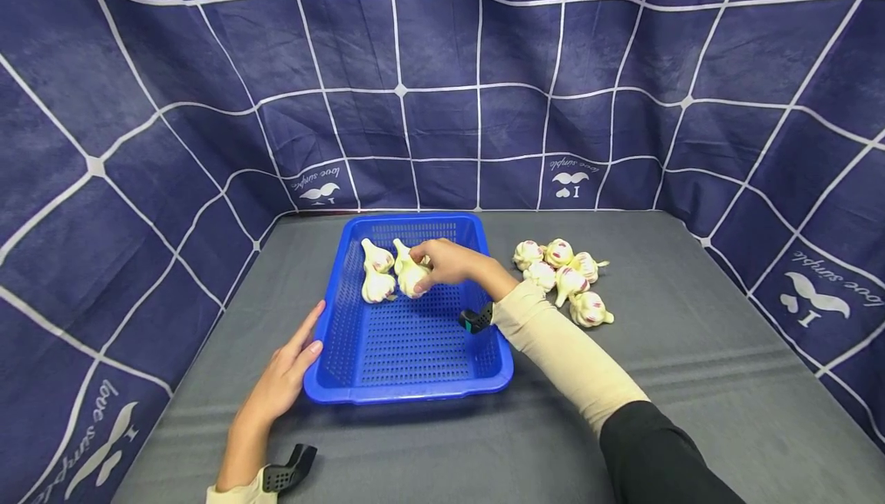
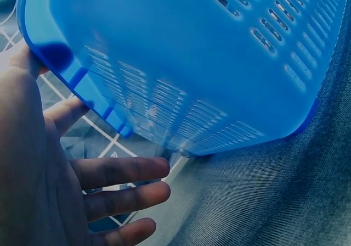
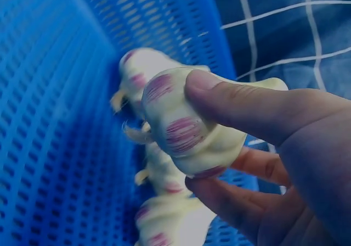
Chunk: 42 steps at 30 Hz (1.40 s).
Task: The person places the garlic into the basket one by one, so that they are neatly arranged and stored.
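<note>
A white garlic bulb with purple patches is pinched between the thumb and fingers of my right hand, inside the blue plastic basket. Three other garlic bulbs lie beside it toward the basket's far left, one of them a front-left bulb; the right wrist view shows them just behind the held one. My left hand touches the basket's left rim with thumb and index finger. In the left wrist view its other fingers stretch out loosely below the rim.
Several garlic bulbs lie in a cluster on the grey tabletop, right of the basket. A dark blue checked cloth hangs around the back and sides. Black wrist devices sit on both wrists.
</note>
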{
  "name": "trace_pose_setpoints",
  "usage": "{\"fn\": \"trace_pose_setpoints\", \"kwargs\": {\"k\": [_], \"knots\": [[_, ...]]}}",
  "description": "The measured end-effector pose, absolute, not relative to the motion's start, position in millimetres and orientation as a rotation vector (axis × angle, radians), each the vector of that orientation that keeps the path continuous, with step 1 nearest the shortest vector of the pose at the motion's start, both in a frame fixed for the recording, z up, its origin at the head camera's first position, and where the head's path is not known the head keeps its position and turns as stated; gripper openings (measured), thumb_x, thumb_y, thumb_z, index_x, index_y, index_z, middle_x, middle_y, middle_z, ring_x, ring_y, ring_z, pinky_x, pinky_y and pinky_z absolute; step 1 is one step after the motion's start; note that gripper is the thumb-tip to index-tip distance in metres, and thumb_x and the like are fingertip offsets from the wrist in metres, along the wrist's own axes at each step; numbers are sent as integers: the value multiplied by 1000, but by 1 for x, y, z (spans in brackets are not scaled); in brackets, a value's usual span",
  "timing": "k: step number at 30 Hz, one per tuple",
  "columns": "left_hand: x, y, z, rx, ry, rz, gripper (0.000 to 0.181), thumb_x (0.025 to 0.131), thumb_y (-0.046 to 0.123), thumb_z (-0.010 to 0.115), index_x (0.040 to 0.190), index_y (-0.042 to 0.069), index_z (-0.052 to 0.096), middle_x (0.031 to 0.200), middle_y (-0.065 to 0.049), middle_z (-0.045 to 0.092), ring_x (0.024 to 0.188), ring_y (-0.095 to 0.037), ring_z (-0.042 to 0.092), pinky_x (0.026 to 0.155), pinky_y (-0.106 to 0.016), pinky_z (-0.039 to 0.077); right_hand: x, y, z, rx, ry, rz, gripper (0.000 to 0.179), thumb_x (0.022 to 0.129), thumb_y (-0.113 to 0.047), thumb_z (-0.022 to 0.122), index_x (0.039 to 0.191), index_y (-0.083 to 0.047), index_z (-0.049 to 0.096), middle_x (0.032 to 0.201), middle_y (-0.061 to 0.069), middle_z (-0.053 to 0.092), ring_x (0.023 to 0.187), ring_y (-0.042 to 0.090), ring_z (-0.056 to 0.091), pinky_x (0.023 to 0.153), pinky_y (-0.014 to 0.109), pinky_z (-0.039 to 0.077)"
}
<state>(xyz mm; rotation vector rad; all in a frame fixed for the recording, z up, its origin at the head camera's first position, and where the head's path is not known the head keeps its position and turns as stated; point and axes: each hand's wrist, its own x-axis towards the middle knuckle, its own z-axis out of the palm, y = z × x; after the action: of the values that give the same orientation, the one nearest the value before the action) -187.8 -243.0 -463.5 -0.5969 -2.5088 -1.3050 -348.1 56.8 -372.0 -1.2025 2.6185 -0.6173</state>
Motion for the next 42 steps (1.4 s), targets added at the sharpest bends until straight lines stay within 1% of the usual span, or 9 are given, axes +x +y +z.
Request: {"fn": "trace_pose_setpoints", "kwargs": {"k": [6,8,14,20,27,32,37,39,42], "knots": [[-187,-242,-464,-596,-2515,-1318,56,103,10,46,156,16,31,151,-24,38,128,-42,43,100,-4,25,-361,54,-385,-1170,2593,-575,26,78,-14,84,93,-10,63,100,2,66,84,13,55,77,27,45],[-187,-242,-463,-594,-2518,-1321,56,103,10,46,157,16,31,151,-24,39,128,-45,44,100,-4,24,-363,54,-387,-1179,2589,-561,27,77,-13,84,88,-11,60,95,0,64,83,12,54,76,26,44],[-187,-241,-462,-572,-2530,-1320,56,103,11,46,157,16,31,150,-25,40,127,-46,44,99,-3,24,-367,53,-390,-1237,2493,-571,39,74,-5,84,76,-11,45,74,2,42,66,9,36,63,22,29],[-187,-241,-463,-576,-2535,-1319,56,103,11,46,156,16,31,150,-24,40,128,-43,43,100,-4,24,-367,54,-391,-1286,2437,-568,33,73,-2,83,85,-10,54,77,-2,45,68,8,39,64,21,34],[-187,-242,-463,-569,-2533,-1344,55,104,12,46,157,16,30,151,-25,38,130,-46,43,99,-4,23,-367,53,-392,-1289,2481,-526,34,74,-6,80,81,-12,48,71,-4,37,63,8,34,59,23,28],[-187,-243,-464,-562,-2540,-1354,55,104,13,45,157,17,30,151,-25,38,130,-47,43,98,-4,23,-367,51,-394,-1262,2523,-533,34,75,-14,84,79,-14,51,68,-6,42,62,7,35,60,22,29],[-187,-242,-463,-561,-2542,-1357,56,104,13,45,157,17,30,151,-25,38,130,-46,44,99,-5,23,-367,51,-395,-1237,2585,-535,35,74,-14,86,75,-11,51,70,-1,45,63,9,34,63,24,29],[-187,-242,-463,-557,-2543,-1355,56,104,13,45,157,17,30,151,-25,38,130,-46,44,99,-5,23,-367,51,-395,-1225,2581,-550,33,74,-12,86,78,-9,53,73,-1,47,65,9,37,64,24,32],[-187,-242,-463,-553,-2543,-1351,56,104,13,45,157,17,30,151,-25,39,130,-46,44,99,-5,23,-368,52,-394,-1202,2549,-618,29,72,-8,86,90,-6,63,81,-2,58,72,8,51,70,21,41]]}}
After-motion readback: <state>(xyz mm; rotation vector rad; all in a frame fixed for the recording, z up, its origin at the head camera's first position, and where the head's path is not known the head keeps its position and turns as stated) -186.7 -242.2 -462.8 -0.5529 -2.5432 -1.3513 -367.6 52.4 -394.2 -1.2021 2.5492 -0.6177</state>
